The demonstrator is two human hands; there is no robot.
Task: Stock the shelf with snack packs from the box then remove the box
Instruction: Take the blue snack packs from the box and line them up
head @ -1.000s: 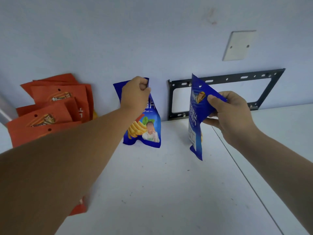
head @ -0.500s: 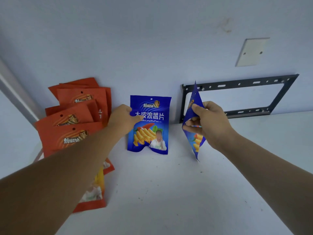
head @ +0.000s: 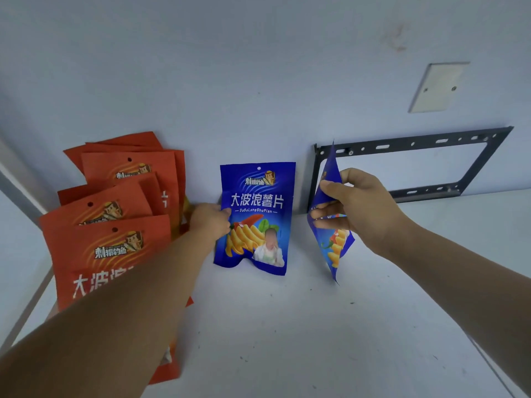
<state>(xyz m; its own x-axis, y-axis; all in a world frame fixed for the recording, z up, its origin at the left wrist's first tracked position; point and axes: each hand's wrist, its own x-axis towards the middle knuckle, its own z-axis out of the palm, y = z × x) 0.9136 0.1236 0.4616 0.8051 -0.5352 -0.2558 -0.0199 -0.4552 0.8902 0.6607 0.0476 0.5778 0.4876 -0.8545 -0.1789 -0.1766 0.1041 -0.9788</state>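
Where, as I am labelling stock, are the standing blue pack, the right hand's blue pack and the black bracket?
standing blue pack (head: 255, 196): head view, its front lettering.
held blue pack (head: 334, 248): head view, lower printed part.
black bracket (head: 416, 140): head view, top bar.

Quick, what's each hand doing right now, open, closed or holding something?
Left hand: pinches the standing blue pack by its left edge.
Right hand: holds a second blue pack, edge-on.
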